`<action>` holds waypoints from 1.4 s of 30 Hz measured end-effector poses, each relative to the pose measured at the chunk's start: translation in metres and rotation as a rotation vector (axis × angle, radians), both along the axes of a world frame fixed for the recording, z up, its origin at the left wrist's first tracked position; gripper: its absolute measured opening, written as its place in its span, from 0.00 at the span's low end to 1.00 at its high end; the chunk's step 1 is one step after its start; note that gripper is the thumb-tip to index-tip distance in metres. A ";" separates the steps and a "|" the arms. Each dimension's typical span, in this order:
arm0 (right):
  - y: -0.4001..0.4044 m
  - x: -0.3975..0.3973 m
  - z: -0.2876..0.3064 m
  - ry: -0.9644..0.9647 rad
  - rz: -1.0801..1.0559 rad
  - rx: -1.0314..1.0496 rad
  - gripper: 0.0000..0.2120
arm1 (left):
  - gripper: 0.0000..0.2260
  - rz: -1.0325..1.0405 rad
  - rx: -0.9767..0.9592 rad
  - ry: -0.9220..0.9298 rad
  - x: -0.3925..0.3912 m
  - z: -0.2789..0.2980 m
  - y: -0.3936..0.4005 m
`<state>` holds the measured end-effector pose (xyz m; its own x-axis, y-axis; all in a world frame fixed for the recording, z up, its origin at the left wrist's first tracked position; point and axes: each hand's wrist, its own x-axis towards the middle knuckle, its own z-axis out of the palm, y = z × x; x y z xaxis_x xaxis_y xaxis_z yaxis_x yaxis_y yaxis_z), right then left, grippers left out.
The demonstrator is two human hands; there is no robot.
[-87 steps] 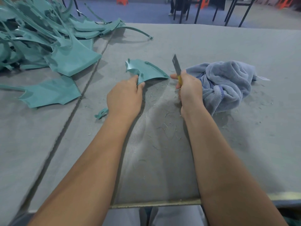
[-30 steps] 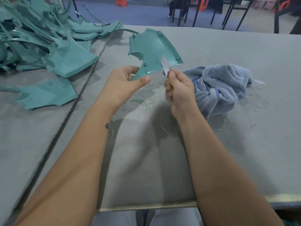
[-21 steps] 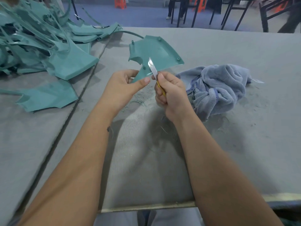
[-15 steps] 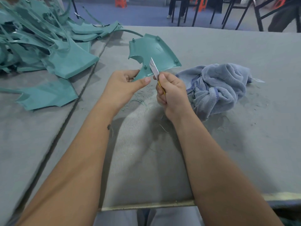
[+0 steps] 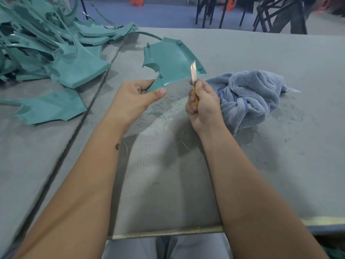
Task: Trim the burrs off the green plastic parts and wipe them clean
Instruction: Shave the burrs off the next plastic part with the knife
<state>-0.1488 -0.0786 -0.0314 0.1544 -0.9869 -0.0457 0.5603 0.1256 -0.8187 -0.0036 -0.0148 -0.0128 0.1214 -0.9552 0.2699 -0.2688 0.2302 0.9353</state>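
My left hand [image 5: 135, 99] pinches the lower tip of a green plastic part [image 5: 170, 61] and holds it upright above the table, inner side with small pegs facing me. My right hand [image 5: 202, 104] grips a yellow-handled utility knife [image 5: 193, 75]; its blade points up and lies against the part's lower right edge. A crumpled blue towel [image 5: 248, 96] lies on the table just right of my right hand.
A heap of green plastic parts [image 5: 43, 43] fills the far left of the grey felt-covered table [image 5: 280, 165]; one flat part [image 5: 52, 107] lies nearer. Thin plastic shavings [image 5: 160, 111] litter the felt under my hands. Chair legs and a person stand beyond the table.
The part has been lifted off the table and stood upright. The knife blade has slid right along the part's lower edge, from near my left thumb toward the right corner.
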 end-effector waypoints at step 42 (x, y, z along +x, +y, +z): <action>0.015 0.007 0.002 0.174 0.132 -0.112 0.12 | 0.06 0.023 -0.012 0.021 0.003 -0.005 -0.003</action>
